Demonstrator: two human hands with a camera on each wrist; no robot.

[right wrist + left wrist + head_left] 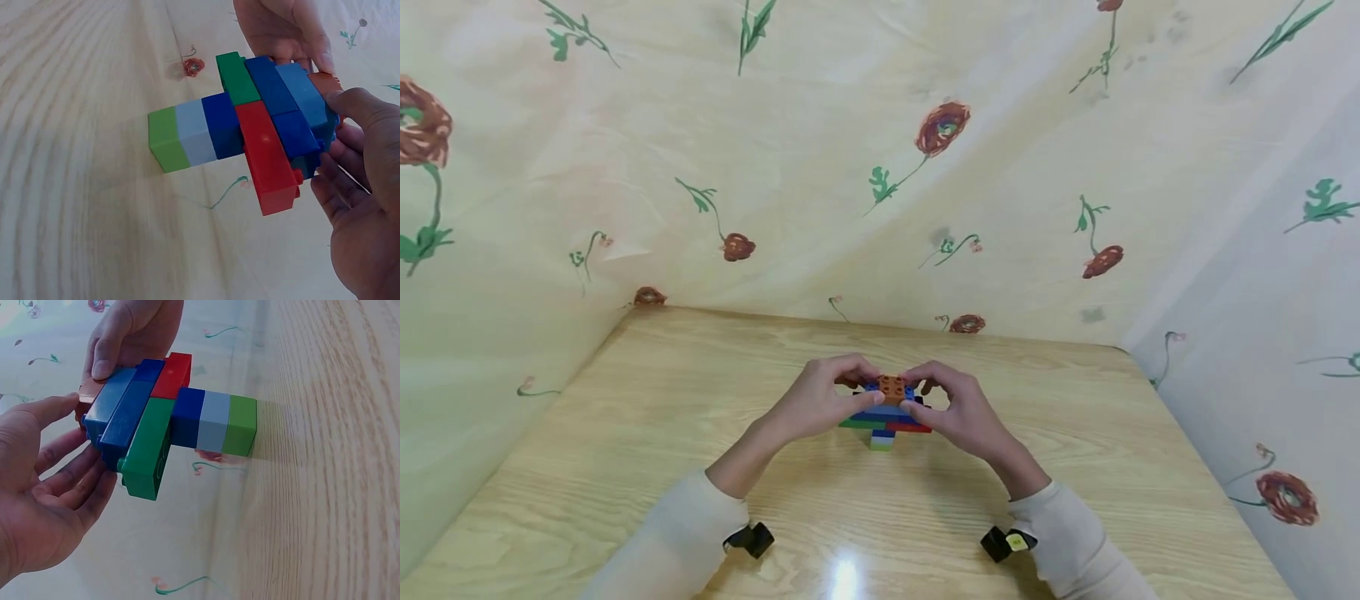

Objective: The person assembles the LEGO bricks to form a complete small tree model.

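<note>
A stack of toy building bricks stands upright on the wooden table. Its narrow column has a light green brick (242,425) at the bottom, a pale blue brick (214,422) and a dark blue brick (187,417). Wider layers spread above, with a green brick (147,447) beside a red brick (269,156), then blue bricks (300,94). On top sits an orange brick (892,388). My left hand (822,398) pinches the orange brick from the left, thumb on its near side. From the right, my right hand (958,407) pinches the same brick.
The pale wooden table (700,375) spreads around the stack. Behind it hangs a flowered cloth (820,150), which also rises along both sides. Each sleeved wrist carries a small black camera mount (749,540).
</note>
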